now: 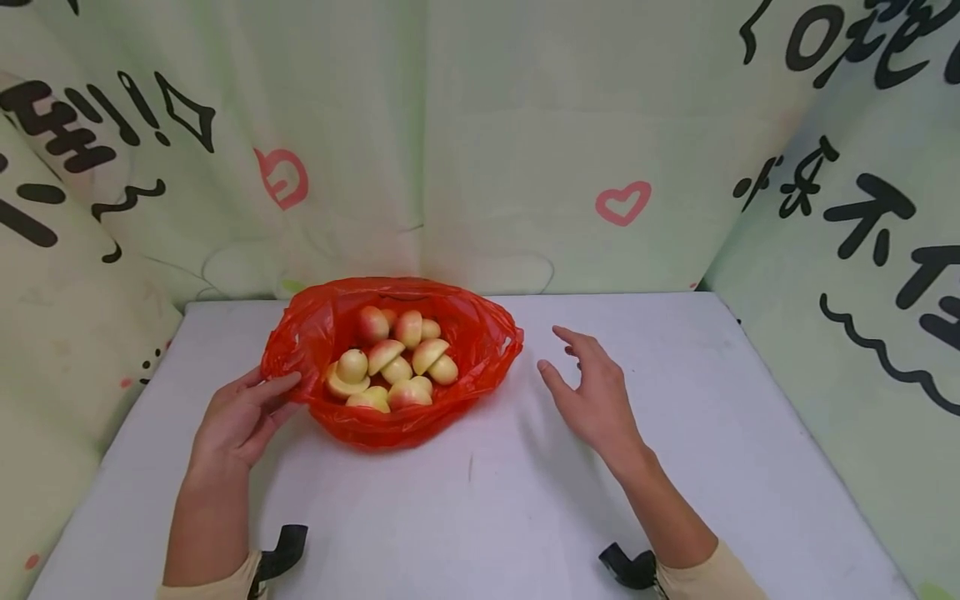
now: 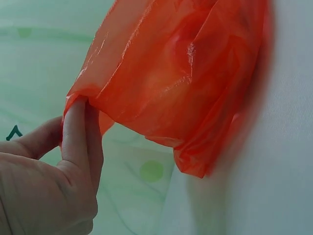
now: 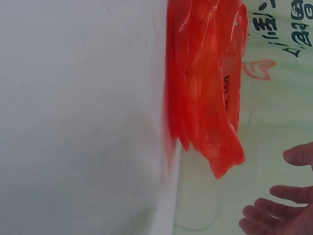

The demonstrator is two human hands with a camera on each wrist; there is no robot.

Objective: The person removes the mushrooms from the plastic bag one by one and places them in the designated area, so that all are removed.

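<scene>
A red plastic bag (image 1: 480, 367) stands on the table with its mouth spread wide. Inside lie several mushroom-shaped pieces (image 1: 386, 354) with pale yellow and reddish caps. My left hand (image 1: 238, 417) pinches the bag's left rim between thumb and fingers; in the left wrist view the fingers (image 2: 74, 129) reach under a fold of the film. To the right of the bag, my right hand (image 1: 596, 396) hovers apart from it, fingers loosely extended and holding nothing. The right wrist view shows the bag's drooping corner (image 3: 222, 152) beside the spread fingers (image 3: 288, 193).
The white table (image 1: 450, 525) reaches back to a pale green curtain (image 1: 510, 167) with black writing and pink hearts. More of this cloth (image 1: 862, 275) hangs along the right side. A black wrist mount (image 1: 285, 550) sits at each sleeve.
</scene>
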